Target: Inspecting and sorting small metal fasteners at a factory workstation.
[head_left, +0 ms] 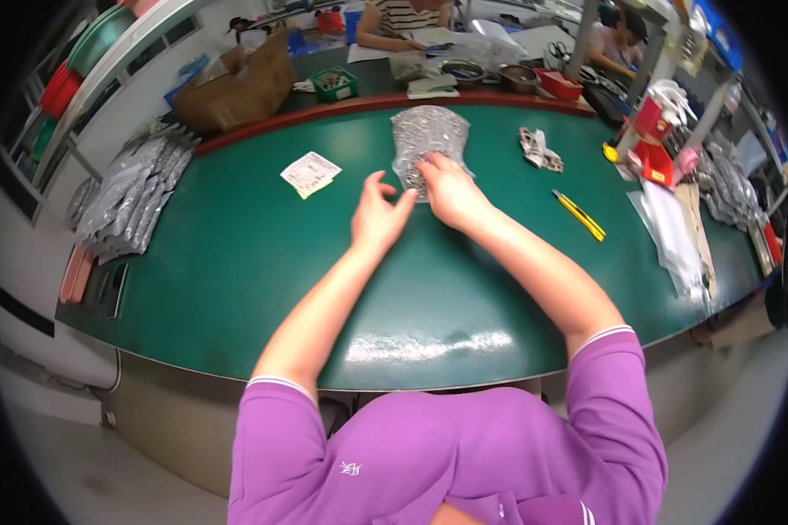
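Observation:
A clear plastic bag [429,131] filled with small silvery parts lies on the green table, straight ahead of me. My right hand [453,192] rests on its near part, the fingers laid over the plastic and the small parts inside. Just left of the bag's near end is my left hand [379,214], its thumb and fingers apart and nothing between them. The thumb points toward the bag; whether it touches the plastic is hard to see.
Left of the bag lies a paper slip [311,173]; to the right are a yellow cutter knife [580,215] and a crumpled wrapper [540,150]. Filled bags [140,192] are stacked at the far left. Empty plastic bags [670,232] lie right. Two people work beyond the red table edge [350,110].

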A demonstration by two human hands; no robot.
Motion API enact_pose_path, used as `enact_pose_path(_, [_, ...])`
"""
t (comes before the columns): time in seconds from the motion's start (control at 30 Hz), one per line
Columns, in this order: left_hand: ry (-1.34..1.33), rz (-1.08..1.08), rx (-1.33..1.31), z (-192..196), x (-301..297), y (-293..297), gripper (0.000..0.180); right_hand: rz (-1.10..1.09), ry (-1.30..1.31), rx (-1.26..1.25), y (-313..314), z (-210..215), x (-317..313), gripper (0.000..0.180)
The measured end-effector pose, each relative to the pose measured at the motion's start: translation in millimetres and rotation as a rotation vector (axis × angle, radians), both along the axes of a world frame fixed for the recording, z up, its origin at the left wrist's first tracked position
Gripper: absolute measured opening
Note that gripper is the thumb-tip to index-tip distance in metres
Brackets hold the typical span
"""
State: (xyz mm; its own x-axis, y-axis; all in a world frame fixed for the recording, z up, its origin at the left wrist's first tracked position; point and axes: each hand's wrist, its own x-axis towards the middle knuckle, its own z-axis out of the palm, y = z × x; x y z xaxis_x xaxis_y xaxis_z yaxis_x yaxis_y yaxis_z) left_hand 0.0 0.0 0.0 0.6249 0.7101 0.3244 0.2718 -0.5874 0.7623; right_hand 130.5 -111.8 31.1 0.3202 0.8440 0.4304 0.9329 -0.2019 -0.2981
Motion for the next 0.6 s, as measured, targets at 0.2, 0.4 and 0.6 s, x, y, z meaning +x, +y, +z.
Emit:
enact_pose_path(0.2, [0.007,0.052,-0.017,-0.8,23.8,-14.7,0.062,-0.413,-0.196,-0.022,57.7,-8.5,37.6,0.057])
enact_pose_path(0.4, [0.048,-0.040,0.054,-0.1,14.2,-12.1,0.068,-0.301,-0.163,-0.004,50.5,-12.5,26.9,0.048])
enact_pose_path(0.6, [0.028,-0.001,0.165,-7.4,14.2,-10.5,0.072,-0.142,-0.108,0.175,35.6,-22.9,17.9,0.041])
